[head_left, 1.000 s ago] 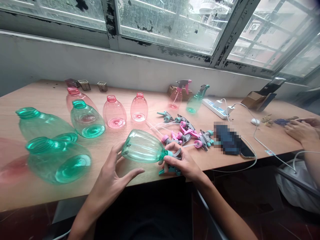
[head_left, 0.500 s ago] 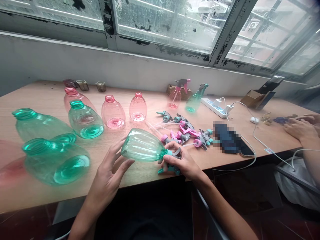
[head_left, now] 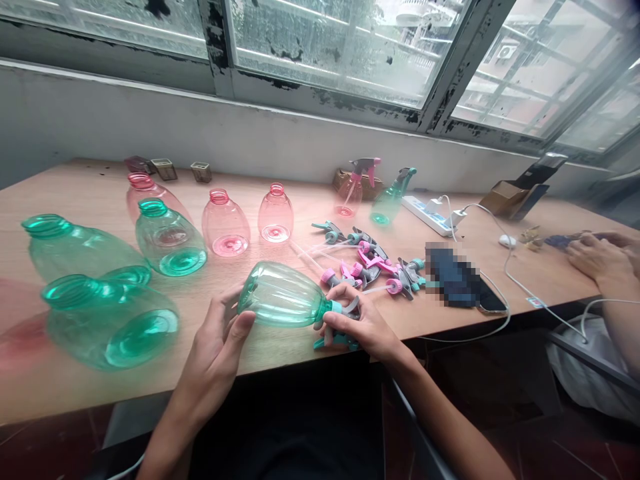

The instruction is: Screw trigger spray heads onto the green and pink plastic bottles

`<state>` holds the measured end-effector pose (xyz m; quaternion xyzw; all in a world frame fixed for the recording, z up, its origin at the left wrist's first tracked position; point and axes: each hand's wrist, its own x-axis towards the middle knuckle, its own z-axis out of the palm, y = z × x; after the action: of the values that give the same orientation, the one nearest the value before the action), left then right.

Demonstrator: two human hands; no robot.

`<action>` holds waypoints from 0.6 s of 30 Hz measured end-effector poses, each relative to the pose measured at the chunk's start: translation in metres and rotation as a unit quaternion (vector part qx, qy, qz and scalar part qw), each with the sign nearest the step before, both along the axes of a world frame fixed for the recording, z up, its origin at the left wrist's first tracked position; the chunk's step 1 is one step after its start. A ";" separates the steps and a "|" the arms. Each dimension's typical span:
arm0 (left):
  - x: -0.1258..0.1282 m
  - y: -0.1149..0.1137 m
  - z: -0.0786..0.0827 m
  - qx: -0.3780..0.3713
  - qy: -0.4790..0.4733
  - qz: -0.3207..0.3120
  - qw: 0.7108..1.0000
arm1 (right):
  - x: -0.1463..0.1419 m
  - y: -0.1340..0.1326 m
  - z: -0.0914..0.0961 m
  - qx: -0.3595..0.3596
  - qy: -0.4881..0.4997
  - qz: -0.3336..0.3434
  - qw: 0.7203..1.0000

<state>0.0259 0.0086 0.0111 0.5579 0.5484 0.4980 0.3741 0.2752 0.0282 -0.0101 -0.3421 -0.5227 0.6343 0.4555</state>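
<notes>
A clear green spray bottle (head_left: 283,293) lies sideways in the air above the table's front edge. My left hand (head_left: 220,337) is closed around its base end, thumb in front and fingers behind. At the neck, my right hand (head_left: 365,323) grips the teal and grey spray head (head_left: 353,307), whose collar sits against the bottle's neck; my fingers partly hide it. Beneath that hand lies another teal spray head (head_left: 333,341). Several pink, teal and grey spray heads (head_left: 373,261) with thin tubes lie in a heap just beyond.
Open-necked green bottles (head_left: 113,323) and pink bottles (head_left: 226,223) stand on the left. A pink sprayer (head_left: 350,193) and a green sprayer (head_left: 387,200) stand at the back. A power strip (head_left: 430,215), a phone (head_left: 453,277) and cables are rightward. Another person's hands (head_left: 603,257) are at far right.
My left hand has closed its thumb and fingers onto the bottle's base. The bottle has shifted slightly left and down. My right hand keeps its hold on the spray head.
</notes>
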 end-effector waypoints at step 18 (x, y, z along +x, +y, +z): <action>-0.011 0.002 -0.006 0.068 -0.079 -0.051 0.993 | -0.004 -0.010 -0.002 0.091 -0.061 -0.068 0.992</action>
<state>0.0152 0.0108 0.0049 0.5680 0.4529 0.5572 0.4022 0.2717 0.0180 -0.0125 -0.3722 -0.5807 0.5295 0.4938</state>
